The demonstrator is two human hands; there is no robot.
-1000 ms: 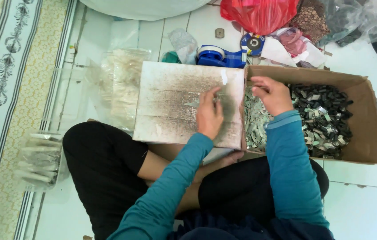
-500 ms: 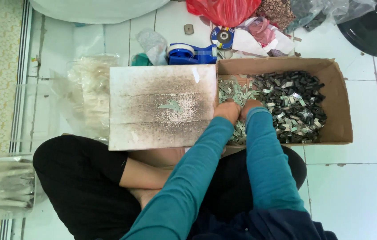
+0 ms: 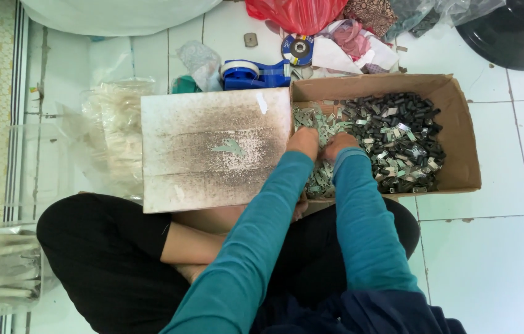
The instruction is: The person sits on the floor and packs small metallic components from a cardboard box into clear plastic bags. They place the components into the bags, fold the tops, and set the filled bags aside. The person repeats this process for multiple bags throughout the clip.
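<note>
I sit cross-legged on a tiled floor in teal sleeves. Both hands reach into a brown cardboard box (image 3: 460, 136) holding several small metal clips (image 3: 311, 120) on its left side and dark cylindrical pieces (image 3: 398, 124) on its right. My left hand (image 3: 304, 141) and my right hand (image 3: 338, 144) lie side by side on the metal clips, fingers buried among them. What the fingers hold is hidden. A white board (image 3: 212, 148) smudged with dark dust lies flat to the left of the box, with one small light piece (image 3: 230, 147) on it.
A blue tape dispenser (image 3: 255, 73) and a grinding disc (image 3: 299, 48) lie behind the board and box. Clear plastic bags (image 3: 113, 130) sit left of the board. A red bag (image 3: 296, 12) and cloth scraps are at the back, a black round object (image 3: 515, 31) far right.
My left hand left the white board and moved right into the box beside the right hand. The view shifted so the box and board sit lower and further left.
</note>
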